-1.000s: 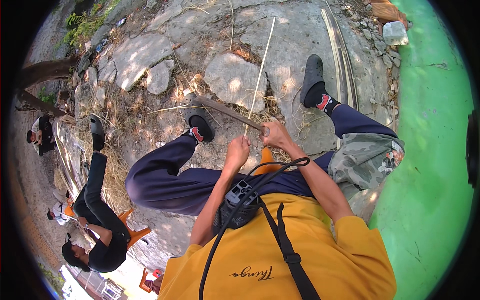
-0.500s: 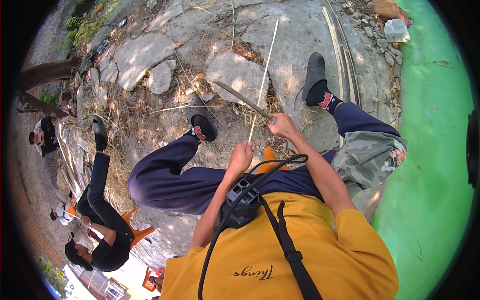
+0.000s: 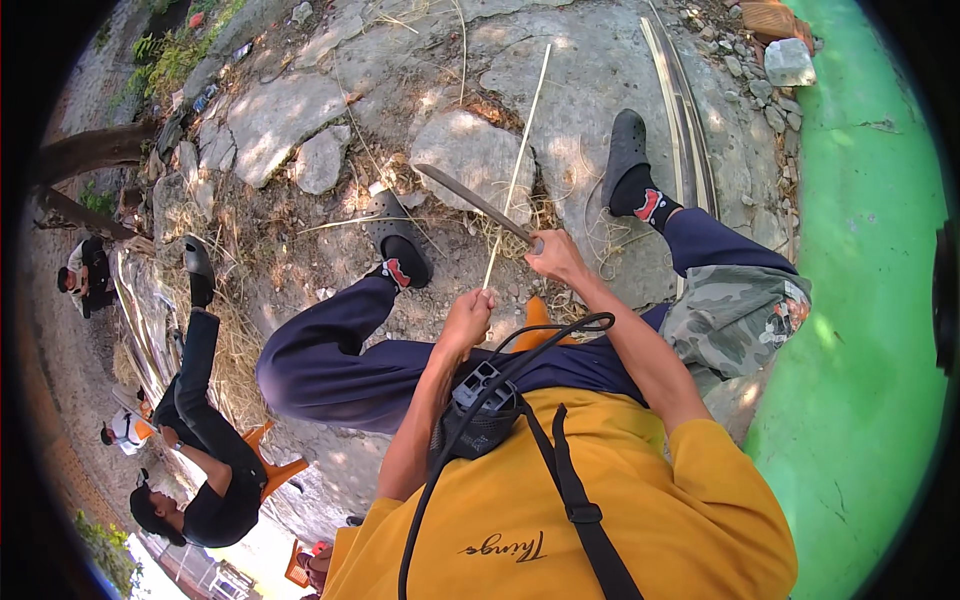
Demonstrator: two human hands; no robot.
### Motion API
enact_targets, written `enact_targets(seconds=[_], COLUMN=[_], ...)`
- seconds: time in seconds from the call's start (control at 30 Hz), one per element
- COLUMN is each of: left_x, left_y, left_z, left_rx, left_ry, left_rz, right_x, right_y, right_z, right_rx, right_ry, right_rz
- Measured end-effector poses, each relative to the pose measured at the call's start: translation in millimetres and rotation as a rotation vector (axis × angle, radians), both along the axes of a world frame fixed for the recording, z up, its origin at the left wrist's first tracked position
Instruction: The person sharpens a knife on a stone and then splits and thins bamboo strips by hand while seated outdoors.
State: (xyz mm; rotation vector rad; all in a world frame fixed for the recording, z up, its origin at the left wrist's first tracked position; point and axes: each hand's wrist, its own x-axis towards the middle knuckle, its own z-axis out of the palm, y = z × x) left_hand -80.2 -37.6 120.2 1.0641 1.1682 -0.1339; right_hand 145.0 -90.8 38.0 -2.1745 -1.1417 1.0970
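Note:
My left hand (image 3: 467,322) is closed round the near end of a long, thin, pale bamboo strip (image 3: 521,160). The strip stretches away from me over the broken ground between my feet. In my right hand (image 3: 558,256) is the handle of a long-bladed knife (image 3: 474,203), its dark blade pointing to the far left. The blade lies across the strip a little beyond my left hand; whether its edge touches the strip I cannot tell. The fingers of my right hand partly hide the handle.
Longer bamboo strips (image 3: 685,120) lie past my right foot, beside a green wall (image 3: 865,300). Cracked concrete slabs (image 3: 470,160) and dry shavings cover the ground. On the left a person in black (image 3: 225,490) sits on an orange chair (image 3: 280,475). A black cable (image 3: 440,455) loops before my waist.
Both hands have shifted slightly left, the left one also a little nearer to me. The strip and the knife blade have moved left with them.

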Motion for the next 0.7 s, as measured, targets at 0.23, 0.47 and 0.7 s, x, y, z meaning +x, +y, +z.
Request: enact_targets(seconds=[0.23, 0.47, 0.7], left_x=[2.2, 4.8, -8.8], left_y=[8.1, 9.4, 3.8], left_z=[33.5, 32.4, 37.8], left_rx=[-0.159, -0.143, -0.115], left_ry=[-0.019, -0.035, -0.01], left_rz=[0.069, 0.131, 0.026], right_x=[20.6, -4.4, 22.2], right_y=[4.7, 9.1, 7.2], right_z=[-3.8, 23.3, -5.2], right_rx=[-0.071, 0.068, -0.123], right_ry=[0.018, 0.088, 0.052], right_rz=[-0.075, 0.065, -0.082])
